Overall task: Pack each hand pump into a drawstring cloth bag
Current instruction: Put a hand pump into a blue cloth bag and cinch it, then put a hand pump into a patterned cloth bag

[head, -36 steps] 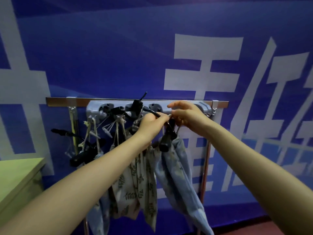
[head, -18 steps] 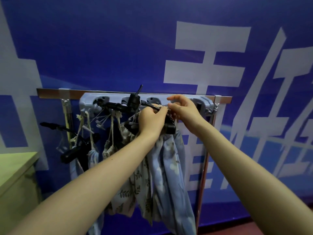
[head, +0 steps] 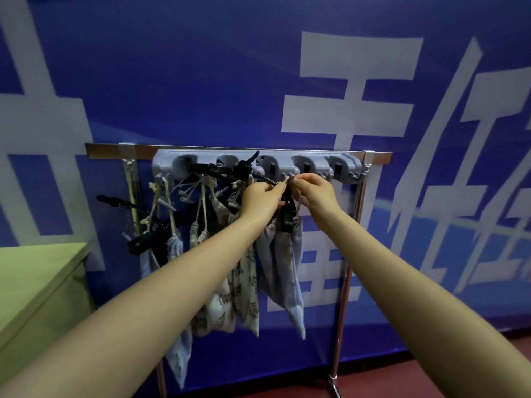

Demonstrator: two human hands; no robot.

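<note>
A single wide-angle camera worn on the person's head looks forward and slightly down along both outstretched forearms, close to the grey hook rack (head: pixel 255 165) on its metal stand before a blue banner wall (head: pixel 201 81).

both hands (head: pixel 287 193) pinch a blue bag's (head: pixel 287 262) drawstring at the rack (head: pixel 316 165).

Both forearms bare, no sleeves/gloves; left hand (head: pixel 260 198), right hand (head: pixel 317 193).

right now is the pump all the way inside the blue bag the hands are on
No, only partly in: the black hand pump sticks out above the mouth of the blue drawstring bag, just below both hands.
</note>
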